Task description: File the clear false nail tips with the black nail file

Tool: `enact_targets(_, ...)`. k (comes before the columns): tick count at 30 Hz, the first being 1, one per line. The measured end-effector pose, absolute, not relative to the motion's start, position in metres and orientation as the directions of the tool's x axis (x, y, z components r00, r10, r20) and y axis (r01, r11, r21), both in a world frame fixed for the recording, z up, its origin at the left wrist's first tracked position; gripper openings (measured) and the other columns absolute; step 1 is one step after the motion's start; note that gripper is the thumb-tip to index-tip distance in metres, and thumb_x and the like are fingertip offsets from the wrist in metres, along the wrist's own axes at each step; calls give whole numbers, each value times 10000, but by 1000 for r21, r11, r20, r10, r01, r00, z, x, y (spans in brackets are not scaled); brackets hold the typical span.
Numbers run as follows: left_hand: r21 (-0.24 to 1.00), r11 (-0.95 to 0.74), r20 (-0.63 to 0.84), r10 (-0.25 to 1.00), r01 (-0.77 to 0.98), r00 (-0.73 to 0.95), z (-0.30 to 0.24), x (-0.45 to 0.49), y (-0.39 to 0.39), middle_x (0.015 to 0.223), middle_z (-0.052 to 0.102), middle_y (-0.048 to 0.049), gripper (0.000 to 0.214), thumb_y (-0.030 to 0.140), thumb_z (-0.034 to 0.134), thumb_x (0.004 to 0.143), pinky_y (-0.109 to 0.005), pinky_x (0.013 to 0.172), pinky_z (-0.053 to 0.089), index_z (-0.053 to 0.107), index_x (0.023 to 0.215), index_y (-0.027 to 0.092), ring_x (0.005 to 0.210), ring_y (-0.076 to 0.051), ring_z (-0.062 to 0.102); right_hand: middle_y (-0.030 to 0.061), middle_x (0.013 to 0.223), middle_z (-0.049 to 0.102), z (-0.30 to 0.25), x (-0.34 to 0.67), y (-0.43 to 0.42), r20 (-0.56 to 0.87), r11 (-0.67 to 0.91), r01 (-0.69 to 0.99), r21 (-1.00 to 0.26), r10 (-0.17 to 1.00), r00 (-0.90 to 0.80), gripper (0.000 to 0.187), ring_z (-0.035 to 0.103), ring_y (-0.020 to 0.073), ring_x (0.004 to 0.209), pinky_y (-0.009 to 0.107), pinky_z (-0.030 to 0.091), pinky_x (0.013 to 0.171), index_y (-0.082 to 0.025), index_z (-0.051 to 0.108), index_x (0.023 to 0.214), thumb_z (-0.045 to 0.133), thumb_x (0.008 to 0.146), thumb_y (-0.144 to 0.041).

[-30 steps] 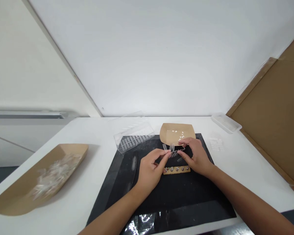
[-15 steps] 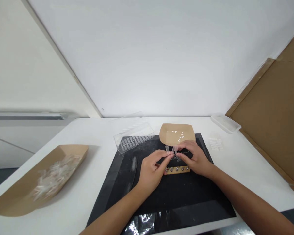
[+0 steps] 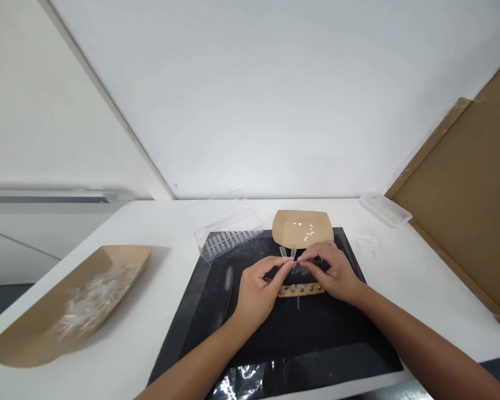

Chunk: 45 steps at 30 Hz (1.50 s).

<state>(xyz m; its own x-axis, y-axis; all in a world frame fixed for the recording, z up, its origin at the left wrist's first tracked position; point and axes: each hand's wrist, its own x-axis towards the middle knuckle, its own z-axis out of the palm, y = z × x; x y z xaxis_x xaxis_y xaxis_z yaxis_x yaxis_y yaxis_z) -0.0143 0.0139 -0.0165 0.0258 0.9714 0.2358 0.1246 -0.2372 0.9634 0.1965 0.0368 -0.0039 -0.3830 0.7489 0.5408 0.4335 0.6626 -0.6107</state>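
Observation:
Both hands meet above a black mat (image 3: 308, 339). My left hand (image 3: 258, 280) pinches clear false nail tips (image 3: 293, 253) between thumb and forefinger; two of them stand upright above the fingertips. My right hand (image 3: 331, 272) is closed, thumb and forefinger together right beside the left fingertips; what lies in its pinch is too small to make out. Just below the hands is a wooden strip (image 3: 307, 290) with a row of round metal pieces. One loose nail tip (image 3: 298, 303) lies on the mat in front of the strip. More clear pieces lie behind, partly hidden by the fingers.
A clear open box (image 3: 229, 240) with rows of nail tips stands at the back left. Behind my hands is a cardboard tray (image 3: 281, 225) with small white pieces. A larger tray (image 3: 25, 339) with clear packets stands left. At right are a plastic tray (image 3: 385, 210) and cardboard (image 3: 462, 205).
Three nail tips stood up between the fingers; now two do. A loose tip has appeared on the mat in front of the wooden strip. My right fingertips have closed lower, beside the left.

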Motion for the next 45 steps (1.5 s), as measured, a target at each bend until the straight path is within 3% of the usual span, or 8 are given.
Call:
enact_targets(4,959,-256,257,966,123,6,-16,-16,16,997,805,-43,201,401,764,890,-197,420,590,845,949,226,497,-99,663,20,1052,770,-4,198,38,527,627,462,-627,779,-341,111,713,213,992,407,479,956,-278,704,1112,666,1008,-272)
enact_targets(10,951,-291,285,956,106,68,-19,-16,16,1007,788,-53,211,402,752,911,-201,391,576,844,982,225,503,-98,657,38,1125,752,-2,198,36,486,639,428,-639,767,-419,221,698,218,1028,421,468,995,-277,654,1241,649,1021,-301)
enact_targets(18,931,-340,326,938,132,116,-23,-15,14,916,748,-53,197,389,731,936,-190,416,582,848,983,238,594,-121,677,24,1075,760,-3,194,33,527,680,383,-625,730,-436,248,705,201,956,408,472,950,-295,655,1285,623,1040,-272)
enact_targets(27,944,-304,293,951,127,98,-22,-15,13,942,769,-59,223,412,740,925,-203,412,580,854,994,232,531,-109,663,18,1015,776,-2,193,32,606,763,427,-485,646,-465,176,714,194,959,400,456,896,-286,720,1142,605,1042,-198)
enact_targets(35,950,-292,281,954,111,105,-21,-15,14,975,772,-60,228,414,744,924,-195,407,570,849,1011,231,503,-94,652,27,1050,766,-5,194,32,560,701,470,-536,712,-424,207,705,198,938,406,459,926,-266,652,1225,645,1020,-236)
enact_targets(45,881,-417,388,907,225,162,-17,-16,11,920,770,-64,191,366,698,968,-194,464,577,842,986,240,665,-144,702,63,1152,696,3,193,26,454,665,377,-644,729,-512,343,652,227,1058,446,497,996,-318,621,1381,564,1055,-228)
